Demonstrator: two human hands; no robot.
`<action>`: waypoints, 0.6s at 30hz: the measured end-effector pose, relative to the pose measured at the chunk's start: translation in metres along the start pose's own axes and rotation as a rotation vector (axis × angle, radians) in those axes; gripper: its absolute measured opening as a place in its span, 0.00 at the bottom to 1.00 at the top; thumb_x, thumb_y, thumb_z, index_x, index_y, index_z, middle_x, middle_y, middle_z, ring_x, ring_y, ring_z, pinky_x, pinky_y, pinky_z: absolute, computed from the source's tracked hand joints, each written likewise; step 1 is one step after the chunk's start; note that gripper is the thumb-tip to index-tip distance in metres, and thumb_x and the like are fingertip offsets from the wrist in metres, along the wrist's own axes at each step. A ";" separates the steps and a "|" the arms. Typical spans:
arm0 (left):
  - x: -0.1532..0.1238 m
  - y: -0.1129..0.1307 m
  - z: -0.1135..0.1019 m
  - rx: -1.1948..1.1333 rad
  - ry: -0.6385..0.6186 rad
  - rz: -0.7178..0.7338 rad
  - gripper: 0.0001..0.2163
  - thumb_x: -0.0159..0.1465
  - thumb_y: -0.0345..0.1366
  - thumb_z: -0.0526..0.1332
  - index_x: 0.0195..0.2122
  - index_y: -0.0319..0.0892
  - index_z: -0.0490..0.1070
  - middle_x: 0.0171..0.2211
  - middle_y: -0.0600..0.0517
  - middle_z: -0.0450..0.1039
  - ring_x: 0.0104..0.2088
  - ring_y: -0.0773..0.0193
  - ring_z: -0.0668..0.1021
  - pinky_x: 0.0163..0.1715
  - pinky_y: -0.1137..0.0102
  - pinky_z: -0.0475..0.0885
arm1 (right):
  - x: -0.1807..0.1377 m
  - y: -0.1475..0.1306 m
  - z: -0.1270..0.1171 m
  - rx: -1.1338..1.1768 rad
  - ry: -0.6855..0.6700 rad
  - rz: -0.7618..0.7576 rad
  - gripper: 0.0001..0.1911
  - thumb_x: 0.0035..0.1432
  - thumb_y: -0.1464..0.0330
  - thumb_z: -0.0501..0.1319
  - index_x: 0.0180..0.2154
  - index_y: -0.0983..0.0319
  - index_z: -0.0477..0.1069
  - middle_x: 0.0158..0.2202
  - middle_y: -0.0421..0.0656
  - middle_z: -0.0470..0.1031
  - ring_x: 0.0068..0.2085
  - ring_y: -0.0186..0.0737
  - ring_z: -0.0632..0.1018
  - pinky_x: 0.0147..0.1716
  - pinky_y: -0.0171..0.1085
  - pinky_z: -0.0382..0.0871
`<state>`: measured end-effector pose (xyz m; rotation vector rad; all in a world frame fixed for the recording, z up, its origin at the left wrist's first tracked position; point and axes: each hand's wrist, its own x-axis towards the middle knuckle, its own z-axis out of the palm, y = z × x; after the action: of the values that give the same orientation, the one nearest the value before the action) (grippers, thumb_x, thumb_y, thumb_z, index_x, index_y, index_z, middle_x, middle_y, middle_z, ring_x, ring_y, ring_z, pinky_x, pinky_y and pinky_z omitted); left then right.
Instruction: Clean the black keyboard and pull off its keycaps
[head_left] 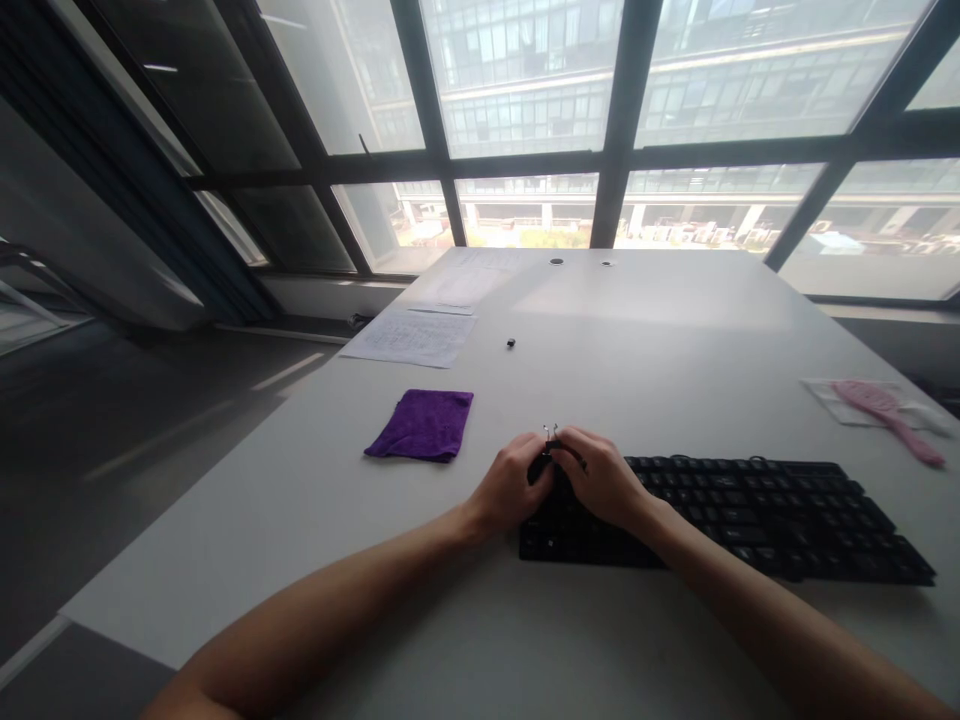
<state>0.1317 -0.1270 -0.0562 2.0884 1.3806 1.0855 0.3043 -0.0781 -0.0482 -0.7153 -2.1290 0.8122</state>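
A black keyboard lies on the white table in front of me. My left hand and my right hand meet over the keyboard's left end, fingers curled. Together they pinch a small tool with two thin metal prongs that stick up between the fingertips. What the prongs grip underneath is hidden by my fingers. A folded purple cloth rests on the table a little to the left of my left hand.
A small black piece lies alone farther back. Printed paper sheets sit at the table's left far side. A pink hairbrush on a clear bag lies at the right edge. Large windows stand beyond the table.
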 end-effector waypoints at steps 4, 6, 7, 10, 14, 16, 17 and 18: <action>0.004 0.002 -0.002 -0.005 -0.023 -0.028 0.03 0.65 0.33 0.62 0.38 0.41 0.72 0.36 0.50 0.73 0.37 0.60 0.75 0.39 0.67 0.70 | -0.001 0.001 0.000 0.002 0.016 0.042 0.10 0.67 0.69 0.54 0.30 0.59 0.62 0.29 0.38 0.67 0.31 0.36 0.67 0.33 0.35 0.60; 0.006 0.002 -0.002 -0.021 -0.038 -0.049 0.04 0.66 0.34 0.61 0.37 0.41 0.74 0.35 0.50 0.74 0.37 0.61 0.76 0.39 0.68 0.70 | -0.001 0.002 0.000 0.009 0.030 0.062 0.10 0.67 0.69 0.54 0.31 0.59 0.64 0.29 0.39 0.68 0.31 0.37 0.68 0.34 0.35 0.61; 0.006 0.002 -0.002 -0.025 -0.041 -0.060 0.05 0.67 0.35 0.61 0.37 0.42 0.75 0.35 0.51 0.74 0.37 0.62 0.76 0.40 0.69 0.70 | -0.001 0.003 0.000 0.012 0.037 0.069 0.10 0.67 0.68 0.54 0.31 0.59 0.65 0.29 0.39 0.69 0.32 0.37 0.69 0.34 0.35 0.61; 0.007 0.001 0.001 -0.016 -0.029 -0.098 0.07 0.68 0.36 0.61 0.34 0.42 0.76 0.32 0.52 0.73 0.35 0.63 0.76 0.38 0.69 0.70 | -0.002 0.004 0.000 0.018 0.047 0.075 0.09 0.67 0.68 0.54 0.31 0.59 0.66 0.29 0.39 0.70 0.31 0.37 0.69 0.34 0.35 0.62; 0.006 0.001 0.004 0.013 0.006 -0.100 0.06 0.67 0.35 0.62 0.34 0.42 0.76 0.32 0.52 0.71 0.34 0.63 0.75 0.37 0.69 0.70 | -0.002 0.003 -0.001 0.040 0.088 0.102 0.09 0.67 0.66 0.55 0.32 0.59 0.67 0.28 0.39 0.70 0.31 0.37 0.70 0.34 0.35 0.64; 0.006 0.002 0.005 0.027 0.024 -0.082 0.04 0.66 0.35 0.63 0.35 0.42 0.76 0.33 0.52 0.71 0.34 0.63 0.75 0.38 0.69 0.71 | -0.002 0.001 -0.002 0.049 0.122 0.108 0.09 0.67 0.66 0.55 0.32 0.59 0.67 0.28 0.39 0.71 0.30 0.37 0.71 0.34 0.35 0.64; 0.005 0.002 0.005 0.025 0.030 -0.073 0.04 0.66 0.34 0.63 0.35 0.43 0.76 0.33 0.52 0.72 0.35 0.63 0.75 0.38 0.69 0.71 | -0.002 0.000 -0.002 0.049 0.135 0.102 0.09 0.67 0.66 0.55 0.32 0.59 0.67 0.28 0.39 0.71 0.30 0.37 0.71 0.34 0.35 0.64; 0.005 0.003 0.005 0.017 0.041 -0.067 0.03 0.66 0.34 0.63 0.35 0.43 0.76 0.34 0.52 0.72 0.35 0.63 0.76 0.38 0.69 0.71 | -0.002 0.000 -0.003 0.048 0.140 0.093 0.09 0.67 0.66 0.55 0.32 0.59 0.67 0.28 0.39 0.71 0.30 0.37 0.71 0.34 0.35 0.65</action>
<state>0.1385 -0.1236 -0.0560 2.0276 1.4729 1.0983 0.3073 -0.0787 -0.0473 -0.8264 -1.9579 0.8345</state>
